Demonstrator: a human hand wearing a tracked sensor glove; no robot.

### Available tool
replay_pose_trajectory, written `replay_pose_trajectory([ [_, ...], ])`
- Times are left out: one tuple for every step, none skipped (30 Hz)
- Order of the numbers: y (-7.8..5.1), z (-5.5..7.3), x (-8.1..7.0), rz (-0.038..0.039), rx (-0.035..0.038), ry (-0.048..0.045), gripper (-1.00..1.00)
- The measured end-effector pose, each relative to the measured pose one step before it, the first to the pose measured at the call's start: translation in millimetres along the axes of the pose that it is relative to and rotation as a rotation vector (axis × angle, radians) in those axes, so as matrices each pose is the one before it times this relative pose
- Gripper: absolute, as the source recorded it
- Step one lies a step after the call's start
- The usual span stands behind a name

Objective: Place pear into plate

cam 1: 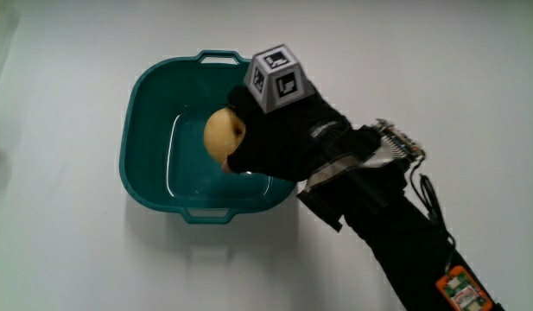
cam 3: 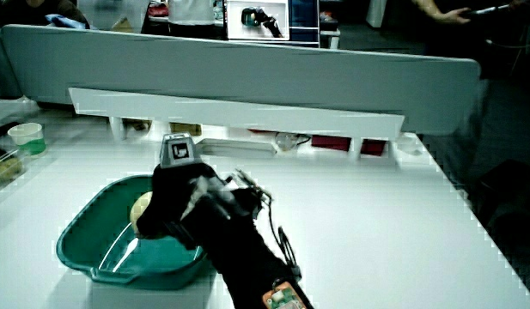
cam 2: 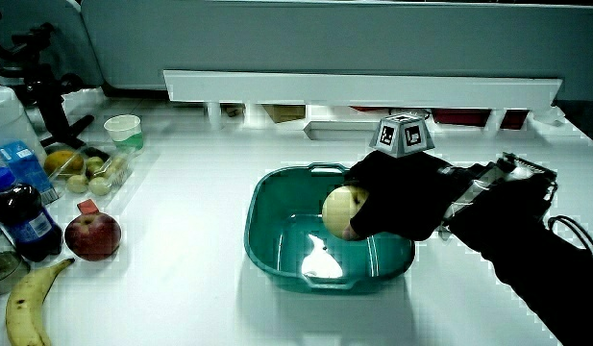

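Observation:
A pale yellow pear (cam 1: 221, 136) is held inside the teal basin-shaped plate (cam 1: 145, 99), above its floor. The hand (cam 1: 279, 130) is over the plate, fingers curled around the pear. In both side views the pear (cam 2: 339, 210) (cam 3: 143, 207) shows at the fingertips, just above the plate's (cam 2: 272, 197) (cam 3: 84, 227) inner floor. The patterned cube (cam 1: 276, 78) sits on the back of the hand. The black forearm (cam 1: 404, 233) reaches in from the table's edge nearest the person.
In a side view a red apple (cam 2: 92, 235), a banana (cam 2: 27, 303), dark bottles (cam 2: 17, 216), a tray of small fruit (cam 2: 85, 168) and a green cup (cam 2: 124, 131) stand together beside the plate. The low partition (cam 2: 363, 88) runs along the table's edge farthest from the person.

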Motion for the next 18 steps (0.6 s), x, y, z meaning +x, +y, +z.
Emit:
replay_pose_trajectory([
  [3.60, -5.19, -0.98, -0.02303, -0.01245, -0.02933, 0.00],
  [2.54, -3.88, -0.77, 0.00521, -0.02277, 0.01717, 0.00],
  [4.40, -5.68, 0.17, -0.01837, 0.00127, -0.02470, 0.00],
  [3.57, -3.72, -0.07, -0.01596, -0.01624, -0.00506, 0.00],
  [0.57, -0.80, -1.75, 0.01765, 0.00026, 0.01254, 0.00],
  [4.19, -5.43, 0.00, -0.01276, 0.00098, -0.01770, 0.00],
  [2.73, -3.25, -0.76, -0.01091, -0.00797, -0.00409, 0.00],
  [1.95, -2.76, -1.65, 0.01745, -0.00964, 0.00275, 0.00],
  [3.23, -4.23, -0.10, -0.01902, -0.01035, -0.01564, 0.00],
  [3.56, -3.77, 0.77, -0.01712, -0.02135, 0.00161, 0.00],
  [-0.84, 0.35, -1.50, 0.01917, 0.01106, 0.01285, 0.00],
  [3.15, -3.88, -0.44, -0.00460, -0.00234, -0.01121, 0.00],
  [2.18, -3.00, -0.50, -0.00337, -0.01258, 0.00105, 0.00],
  [2.30, -3.29, -0.57, 0.01284, -0.03202, 0.01226, 0.00],
  [2.84, -3.83, -0.05, -0.00959, 0.00007, -0.00414, 0.00],
  [1.63, -1.99, -0.38, -0.01051, -0.00614, -0.00993, 0.00],
  [0.40, -0.61, -0.71, 0.00258, 0.00339, 0.00476, 0.00],
  [1.97, -2.79, -0.45, 0.00963, -0.00187, -0.00294, 0.00],
])
